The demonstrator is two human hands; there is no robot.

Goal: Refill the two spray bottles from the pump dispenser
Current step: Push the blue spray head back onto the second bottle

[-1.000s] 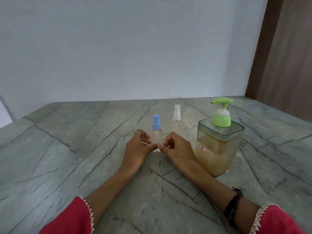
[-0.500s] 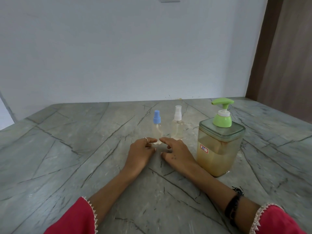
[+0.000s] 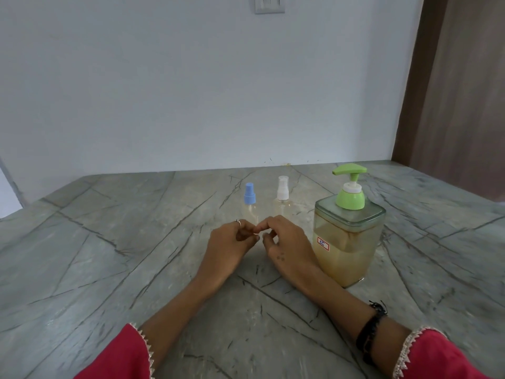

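Note:
Two small clear spray bottles stand upright on the grey stone counter (image 3: 109, 242): one with a blue cap (image 3: 249, 199) and, to its right, one with a white cap (image 3: 282, 192). A square clear pump dispenser (image 3: 347, 242) with a green pump head holds yellowish liquid and stands at the right. My left hand (image 3: 229, 247) and my right hand (image 3: 289, 244) rest on the counter just in front of the bottles, hiding their bases. The fingers are curled and the fingertips of both hands touch each other. Neither hand holds a bottle.
A white wall runs behind the counter, with a switch plate (image 3: 269, 4) high up. A brown wooden panel (image 3: 459, 91) closes the right side. The counter stretches wide to the left and towards me.
Half a second ago both hands lay flatter on the counter; now the fingers have curled and the fingertips meet. The bottles and the dispenser have not moved.

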